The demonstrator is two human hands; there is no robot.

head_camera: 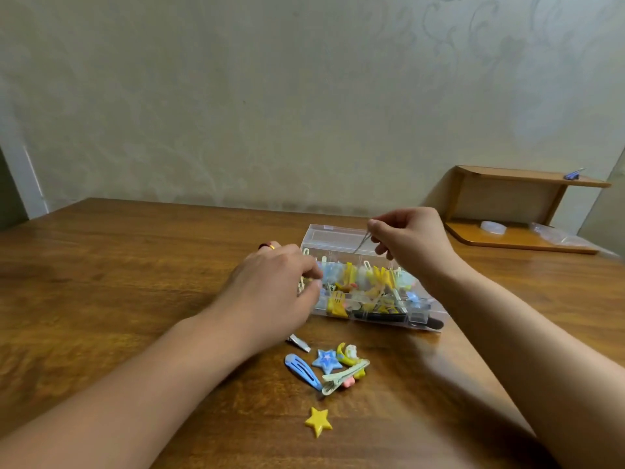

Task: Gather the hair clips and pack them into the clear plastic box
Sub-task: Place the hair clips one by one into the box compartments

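Right hand [411, 238] pinches a thin metal clip [361, 244] between thumb and fingertips, holding it just above the far half of the clear plastic box [338, 233], tip angled down toward the contents. Left hand [274, 282] sits at the box's left end, fingers curled together on a pale clip [302, 285] at the rim; whether that clip is fully clamped or only being nudged, I cannot tell.

The box looks well filled already, yellow and pale clips stacked in rows, a dark barrette [382, 316] along the near wall.

Nearer the person than the box, loose pieces wait on the wooden table [135, 265]: a blue snap clip [302, 370], a blue star [327, 360], a moon-shaped yellow clip [348, 355], a pale green alligator clip [343, 379], and 1 yellow star [318, 421] nearest of all.

These should be featherweight, stiff, slick plastic and sprung metal. The stars lie flat, so I would take them by the edges; the long clips pinch best mid-length. The glued-on decorations could snap off if squeezed.
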